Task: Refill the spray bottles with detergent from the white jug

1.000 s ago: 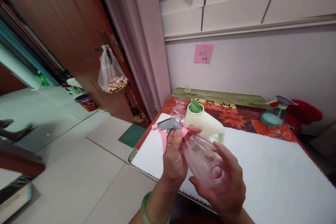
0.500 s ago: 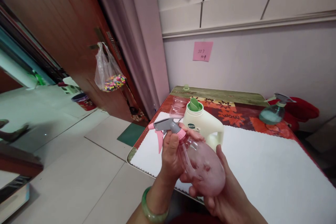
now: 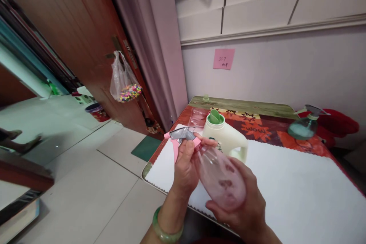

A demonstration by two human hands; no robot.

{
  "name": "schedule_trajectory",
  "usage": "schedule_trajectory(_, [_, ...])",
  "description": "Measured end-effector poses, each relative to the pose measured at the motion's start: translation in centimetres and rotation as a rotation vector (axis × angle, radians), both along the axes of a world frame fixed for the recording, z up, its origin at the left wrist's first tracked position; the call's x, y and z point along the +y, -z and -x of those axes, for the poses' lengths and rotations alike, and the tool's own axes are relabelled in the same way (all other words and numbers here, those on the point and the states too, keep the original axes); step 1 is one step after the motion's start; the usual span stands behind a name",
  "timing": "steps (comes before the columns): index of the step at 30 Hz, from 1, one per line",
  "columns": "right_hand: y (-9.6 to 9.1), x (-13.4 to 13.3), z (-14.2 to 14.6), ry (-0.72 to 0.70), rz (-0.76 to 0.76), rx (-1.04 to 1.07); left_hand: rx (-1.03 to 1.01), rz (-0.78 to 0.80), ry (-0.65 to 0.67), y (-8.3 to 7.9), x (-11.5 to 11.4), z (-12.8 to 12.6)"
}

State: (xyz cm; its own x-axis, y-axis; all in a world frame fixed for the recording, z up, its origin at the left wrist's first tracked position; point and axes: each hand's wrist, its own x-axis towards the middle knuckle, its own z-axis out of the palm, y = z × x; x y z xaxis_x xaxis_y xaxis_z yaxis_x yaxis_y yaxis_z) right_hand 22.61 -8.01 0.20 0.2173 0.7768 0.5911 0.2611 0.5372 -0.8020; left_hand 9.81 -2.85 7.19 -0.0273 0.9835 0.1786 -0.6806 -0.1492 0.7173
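I hold a clear pink spray bottle (image 3: 221, 177) tilted over the near left corner of the table. My left hand (image 3: 185, 167), with a green bangle on its wrist, is closed round the bottle's neck just below the grey and pink trigger head (image 3: 180, 136). My right hand (image 3: 243, 202) cups the bottle's round body from beneath, fingers wrapped round it. Behind the bottle stands a cream detergent jug (image 3: 227, 139) with a green spout.
A white mat (image 3: 286, 187) covers the table, with a red patterned cloth (image 3: 260, 127) behind it. A green spray bottle (image 3: 304, 126) stands at the far right. A clear cup (image 3: 197, 116) sits near the jug. A bag of coloured beads (image 3: 124, 82) hangs on the wooden door.
The bottle has turned a little in my hands and my right hand has shifted its hold on the body. The view has drifted slightly.
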Motion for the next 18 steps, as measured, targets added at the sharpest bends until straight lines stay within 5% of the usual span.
schedule_trajectory(5, [-3.4, -1.0, -0.5, -0.678, 0.834, 0.818, -0.03, -0.047, 0.099, 0.4, -0.1, -0.1])
schedule_trajectory(9, [-5.0, -0.7, -0.8, -0.877, 1.121, 1.058, -0.037, -0.071, 0.041, 0.4, -0.4, -0.7])
schedule_trajectory(12, [-3.7, -0.5, -0.5, -0.715, 0.958, 0.885, -0.029, -0.051, -0.063, 0.2, -0.5, -0.8])
schedule_trajectory(16, [-0.1, -0.4, -0.1, -0.244, 0.238, 0.285, -0.023, -0.03, -0.16, 0.0, -0.3, -0.6])
schedule_trajectory(18, [1.1, -0.3, -0.1, -0.106, -0.004, -0.018, -0.017, -0.019, -0.138, 0.1, -0.2, -0.5])
